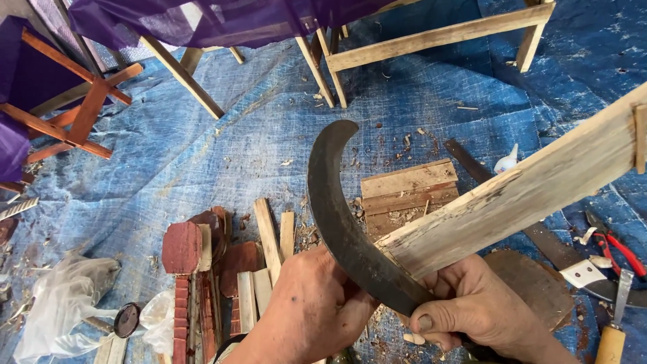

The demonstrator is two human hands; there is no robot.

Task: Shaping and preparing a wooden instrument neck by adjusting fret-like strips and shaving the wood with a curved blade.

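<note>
A dark curved blade [335,209], sickle-shaped, arcs from its tip in the middle of the view down to my hands. My right hand [472,310] is closed around its handle end, thumb on top. A long pale wooden plank [526,192] slants from the upper right down to the blade, its lower end resting against the blade's edge. My left hand [310,310] is at that lower end, next to the blade; its fingers are hidden behind the blade, so the grip is unclear.
A blue tarp [202,155] strewn with wood chips covers the ground. On it lie a slatted board [408,195], wooden strips [268,236], red-brown carved pieces [182,246], a round wooden block [532,283], red-handled pliers [617,246], a saw [573,266], plastic bags [60,303] and wooden frames [431,40].
</note>
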